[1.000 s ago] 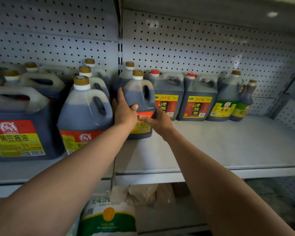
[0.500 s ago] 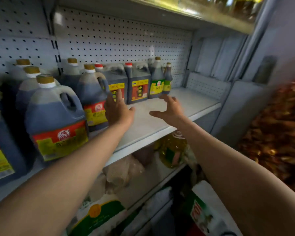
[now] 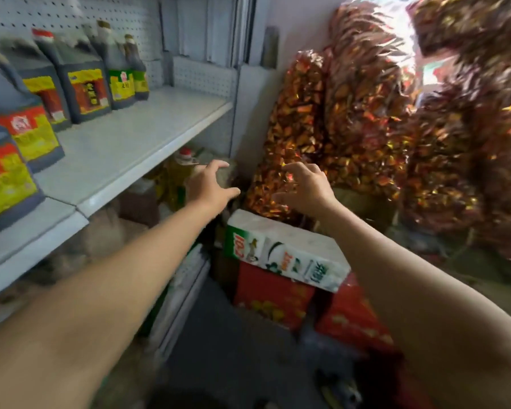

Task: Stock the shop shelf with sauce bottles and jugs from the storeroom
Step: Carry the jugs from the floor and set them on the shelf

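Dark sauce jugs (image 3: 21, 119) with red and yellow labels stand in a row along the left of the white shelf (image 3: 136, 137). Further back stand square dark jugs (image 3: 83, 81) and two green-labelled bottles (image 3: 121, 72). My left hand (image 3: 210, 184) hovers in the air off the shelf's right end, fingers loosely spread, holding nothing. My right hand (image 3: 304, 184) hangs level with it, a little to the right, also empty with fingers loosely curled. The right half of the shelf is bare.
Big bags of red and gold wrapped sweets (image 3: 381, 113) pile up on the right. A white and green pack (image 3: 283, 252) lies on red cartons (image 3: 275, 293) on the floor. A yellow oil bottle (image 3: 180, 175) and sacks sit under the shelf.
Both hands have let go of the jug on the shelf and pulled away. My view has swung right, off the shelf toward the sweet bags and cartons.
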Available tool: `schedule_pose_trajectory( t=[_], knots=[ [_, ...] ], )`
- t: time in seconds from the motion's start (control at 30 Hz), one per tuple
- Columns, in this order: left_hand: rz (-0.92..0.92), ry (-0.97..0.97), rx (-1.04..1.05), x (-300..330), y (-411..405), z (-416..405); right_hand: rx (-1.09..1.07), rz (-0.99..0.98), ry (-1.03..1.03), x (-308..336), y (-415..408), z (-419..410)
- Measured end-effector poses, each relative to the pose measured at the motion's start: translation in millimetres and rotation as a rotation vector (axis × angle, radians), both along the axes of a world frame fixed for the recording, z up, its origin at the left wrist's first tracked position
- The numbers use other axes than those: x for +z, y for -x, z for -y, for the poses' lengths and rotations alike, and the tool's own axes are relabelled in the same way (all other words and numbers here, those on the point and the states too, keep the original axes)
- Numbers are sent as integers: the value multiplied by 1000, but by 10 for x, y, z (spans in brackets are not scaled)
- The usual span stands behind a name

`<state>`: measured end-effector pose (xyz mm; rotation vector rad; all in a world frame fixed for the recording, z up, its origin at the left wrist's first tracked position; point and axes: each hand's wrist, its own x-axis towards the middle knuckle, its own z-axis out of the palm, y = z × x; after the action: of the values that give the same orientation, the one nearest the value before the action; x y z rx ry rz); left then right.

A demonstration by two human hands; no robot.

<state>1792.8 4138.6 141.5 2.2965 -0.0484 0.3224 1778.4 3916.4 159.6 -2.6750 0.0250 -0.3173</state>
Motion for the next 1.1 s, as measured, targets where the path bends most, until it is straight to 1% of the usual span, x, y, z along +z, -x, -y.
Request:
schedule_pose_trajectory(
  t=[0.23,0.37,0.57,0.77,0.93,1.1],
  knots=[
    [-43,24,-210,-198,463,1211,-219,-41,-68,-103,951,1095],
    [-75,-13,-280,-311,643,1976,-290,-53,-79,-243,1378,1820],
    [-156,-74,-372,-646,989,3163,-402,-149,-96,-558,1878,2922],
    [-253,-134,-430,-1150,1217,4046,-493,-236,-150,-1147,2187,3703],
    [-347,-188,-501,-1651,1278,4396,-525,-318,-243,-1743,2383,4062],
    [-440,-258,-582,-2399,1229,4658,-629,-392,-313,-2542,2526,4232]
  ],
)
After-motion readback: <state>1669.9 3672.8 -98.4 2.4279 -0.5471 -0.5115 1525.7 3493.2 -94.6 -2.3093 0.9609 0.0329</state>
